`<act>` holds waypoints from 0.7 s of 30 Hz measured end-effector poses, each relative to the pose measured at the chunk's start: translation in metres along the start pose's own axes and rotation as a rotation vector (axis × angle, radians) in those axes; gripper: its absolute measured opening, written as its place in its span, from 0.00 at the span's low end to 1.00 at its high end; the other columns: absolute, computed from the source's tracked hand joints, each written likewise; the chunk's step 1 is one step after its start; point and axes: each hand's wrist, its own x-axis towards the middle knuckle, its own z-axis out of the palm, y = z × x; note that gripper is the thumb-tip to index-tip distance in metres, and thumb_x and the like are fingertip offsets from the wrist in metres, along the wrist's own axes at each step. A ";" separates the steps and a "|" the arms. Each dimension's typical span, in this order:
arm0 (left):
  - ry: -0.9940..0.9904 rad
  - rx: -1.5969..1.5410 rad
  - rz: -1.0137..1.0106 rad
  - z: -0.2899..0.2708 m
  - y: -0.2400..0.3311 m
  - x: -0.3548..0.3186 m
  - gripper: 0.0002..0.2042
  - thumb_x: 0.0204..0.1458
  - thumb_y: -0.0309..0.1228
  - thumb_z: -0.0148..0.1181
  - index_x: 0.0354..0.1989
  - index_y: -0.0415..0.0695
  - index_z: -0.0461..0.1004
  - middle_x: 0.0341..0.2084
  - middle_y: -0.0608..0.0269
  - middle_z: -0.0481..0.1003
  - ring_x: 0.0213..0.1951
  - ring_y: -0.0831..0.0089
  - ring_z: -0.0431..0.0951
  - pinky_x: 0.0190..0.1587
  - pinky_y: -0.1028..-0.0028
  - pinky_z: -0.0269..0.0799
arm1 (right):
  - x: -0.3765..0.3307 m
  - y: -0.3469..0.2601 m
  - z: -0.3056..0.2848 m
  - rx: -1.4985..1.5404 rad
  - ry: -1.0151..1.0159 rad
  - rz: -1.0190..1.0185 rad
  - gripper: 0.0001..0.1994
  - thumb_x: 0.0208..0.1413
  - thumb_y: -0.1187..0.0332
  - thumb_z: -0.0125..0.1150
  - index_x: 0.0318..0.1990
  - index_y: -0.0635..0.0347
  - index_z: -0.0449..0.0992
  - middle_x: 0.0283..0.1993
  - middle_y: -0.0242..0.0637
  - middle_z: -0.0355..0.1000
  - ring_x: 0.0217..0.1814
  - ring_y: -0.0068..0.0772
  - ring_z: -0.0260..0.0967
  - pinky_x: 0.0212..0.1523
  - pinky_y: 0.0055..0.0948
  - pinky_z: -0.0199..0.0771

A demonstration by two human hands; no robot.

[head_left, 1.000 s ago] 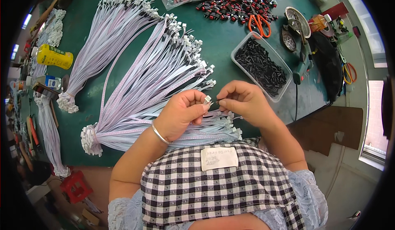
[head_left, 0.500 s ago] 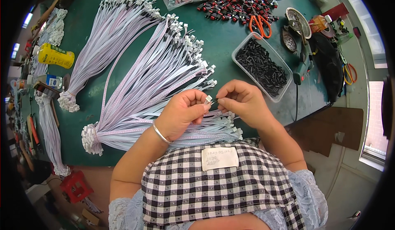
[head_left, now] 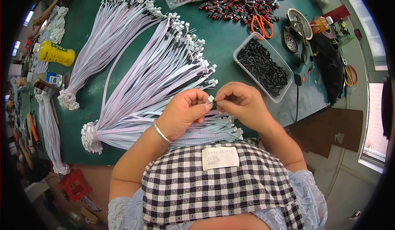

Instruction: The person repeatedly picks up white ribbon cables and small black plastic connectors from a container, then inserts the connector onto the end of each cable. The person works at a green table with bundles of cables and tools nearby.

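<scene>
My left hand (head_left: 183, 111) and my right hand (head_left: 240, 102) meet above the near edge of a green table (head_left: 224, 49). Together they pinch a small white connector (head_left: 210, 99) at the end of a thin ribbon cable. A silver bangle sits on my left wrist. Under and beside my hands lies a big fanned bundle of pale ribbon cables (head_left: 160, 82) with white plugs at their ends. A clear tray of small black parts (head_left: 263, 65) stands just beyond my right hand.
A second cable bundle (head_left: 111, 32) lies at the far left. Red and black parts (head_left: 238, 6), orange scissors (head_left: 261, 24), a plastic bag, a yellow bottle (head_left: 55, 54), a hand tool with cord (head_left: 302, 63) and round tins sit on the table.
</scene>
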 end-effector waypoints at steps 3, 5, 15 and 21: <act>0.000 0.203 0.085 0.003 0.000 -0.005 0.08 0.52 0.23 0.57 0.40 0.39 0.71 0.27 0.70 0.70 0.25 0.83 0.69 0.28 0.83 0.66 | -0.001 -0.001 0.000 0.093 0.006 0.135 0.05 0.49 0.77 0.59 0.35 0.65 0.73 0.30 0.31 0.71 0.32 0.16 0.70 0.30 0.16 0.69; 0.003 0.509 0.198 0.002 0.004 -0.008 0.11 0.51 0.23 0.57 0.43 0.38 0.70 0.28 0.69 0.70 0.27 0.82 0.69 0.31 0.82 0.68 | -0.001 -0.001 -0.002 0.140 -0.004 0.187 0.05 0.49 0.77 0.59 0.35 0.64 0.73 0.29 0.29 0.71 0.31 0.15 0.69 0.29 0.16 0.68; 0.053 0.434 0.243 -0.002 0.003 -0.008 0.17 0.47 0.19 0.59 0.47 0.39 0.68 0.23 0.68 0.71 0.25 0.85 0.69 0.30 0.83 0.66 | 0.002 0.011 0.013 0.161 -0.083 0.087 0.07 0.49 0.78 0.58 0.35 0.61 0.70 0.33 0.26 0.67 0.33 0.12 0.63 0.32 0.16 0.65; 0.162 0.688 0.330 0.012 0.016 -0.008 0.15 0.45 0.20 0.60 0.43 0.42 0.69 0.24 0.65 0.73 0.25 0.78 0.73 0.30 0.79 0.68 | 0.003 0.003 0.007 0.073 -0.021 0.071 0.11 0.49 0.78 0.58 0.42 0.61 0.70 0.36 0.31 0.70 0.35 0.14 0.66 0.33 0.18 0.68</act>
